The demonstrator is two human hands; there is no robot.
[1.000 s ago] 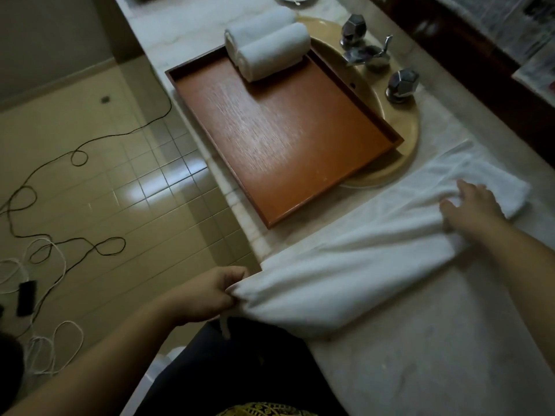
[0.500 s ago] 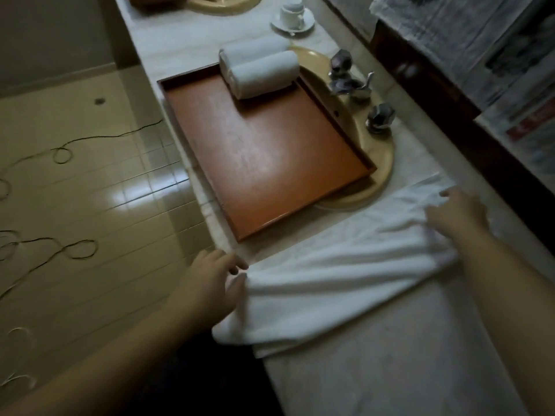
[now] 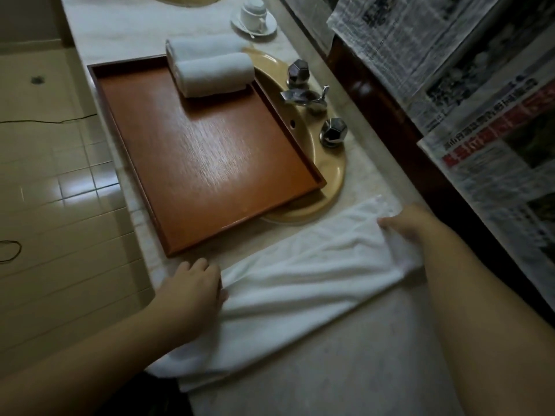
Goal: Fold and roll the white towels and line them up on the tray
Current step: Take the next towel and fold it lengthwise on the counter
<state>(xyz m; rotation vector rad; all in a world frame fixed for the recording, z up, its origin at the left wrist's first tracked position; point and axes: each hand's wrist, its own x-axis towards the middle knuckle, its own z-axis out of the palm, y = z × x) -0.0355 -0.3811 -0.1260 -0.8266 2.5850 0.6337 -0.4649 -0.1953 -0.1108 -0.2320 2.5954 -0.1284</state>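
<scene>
A long white towel [image 3: 300, 280], folded into a narrow strip, lies across the marble counter just in front of the tray. My left hand [image 3: 192, 289] grips its near-left end, which hangs over the counter edge. Fingers of my right hand [image 3: 405, 232] curl round the bunched far-right end. The wooden tray [image 3: 210, 163] sits over a sink. Two rolled white towels [image 3: 210, 75] lie side by side at the tray's far end, the farther one [image 3: 204, 46] against the rim.
A beige sink [image 3: 330, 181] shows under the tray, with a chrome faucet and knobs [image 3: 303, 97] to the right. A white cup on a saucer [image 3: 253, 16] stands farther back. Newspapers [image 3: 480, 85] cover the right wall. The tiled floor [image 3: 60, 205] lies to the left.
My left hand let go of the hanging towel end, reached up and took hold of the left end on the counter. My right hand closed on the right end. The view tilted up.
</scene>
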